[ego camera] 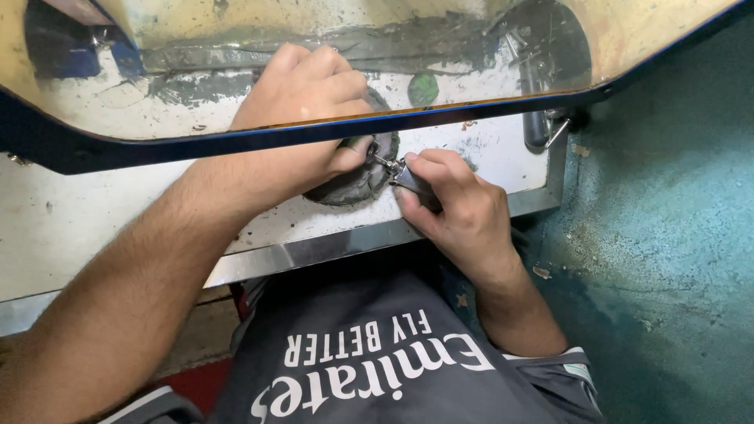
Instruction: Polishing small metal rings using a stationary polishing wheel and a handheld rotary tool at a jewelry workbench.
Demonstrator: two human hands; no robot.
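- Dark grey shirt (377,369) w/ white print fills the bottom, nearest the camera.
- Right hand (455,208) pinches a small metal tool (397,171), tip on a dark round pad (357,177).
- Left hand (302,102) curls over the pad's top, partly behind a clear shield (196,94) w/ blue rim.
- Pad sits mid white workbench (94,212), near its metal front edge.
- Teal wall (667,220) at right.

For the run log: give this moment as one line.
left hand: rests on dark round pad, partly behind clear shield | right hand: grips small metal tool, tip at pad | surface: stained white bench
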